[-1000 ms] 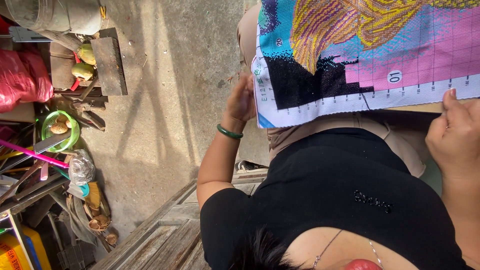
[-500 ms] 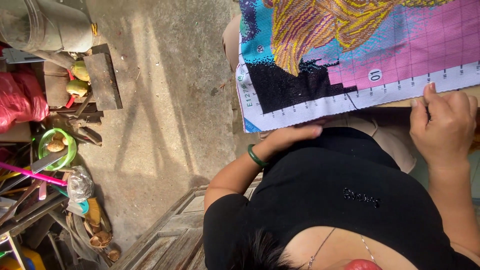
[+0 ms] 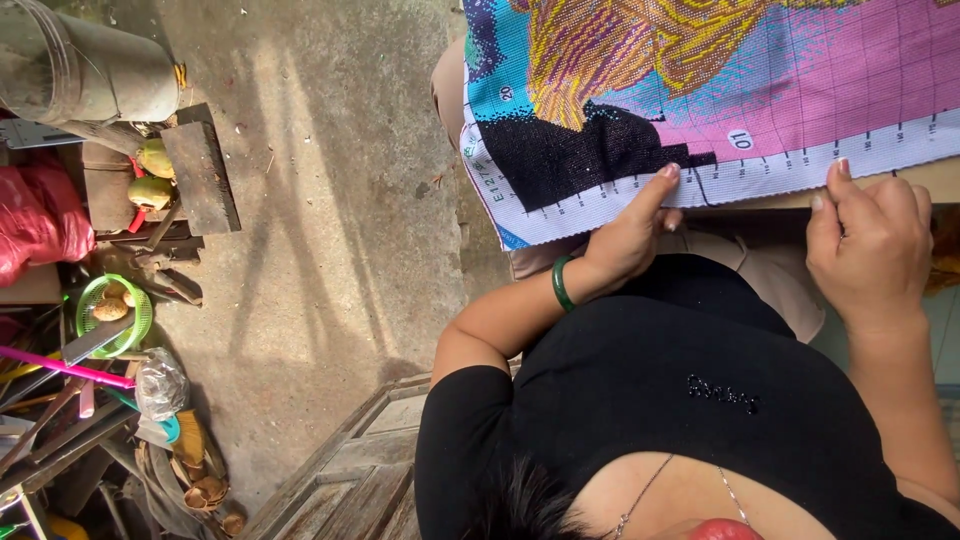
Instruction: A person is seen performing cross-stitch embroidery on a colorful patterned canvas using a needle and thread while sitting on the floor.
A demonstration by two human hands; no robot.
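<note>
A large cross-stitch cloth point(image 3: 760, 90), with pink, yellow, blue and black areas and a white gridded border, lies across my lap. My left hand point(image 3: 630, 240), with a green bangle point(image 3: 562, 284) on its wrist, grips the cloth's near edge below the black patch, one finger pressed on the border. My right hand point(image 3: 868, 245) is curled further right, its fingertips pinching the same white edge. Whether it also holds a needle cannot be made out. My black shirt point(image 3: 700, 390) fills the lower middle.
Bare concrete floor point(image 3: 330, 220) lies to the left. Beyond it sit a metal bucket point(image 3: 90, 70), a wooden block point(image 3: 200, 175), a red bag point(image 3: 40, 215), a green basket point(image 3: 115, 315) and tangled scrap with a pink rod point(image 3: 60, 367). A wooden frame point(image 3: 350, 470) lies beside me.
My left hand has left the cloth's side edge and come to the near edge, closer to the right hand. The cloth has shifted across my lap.
</note>
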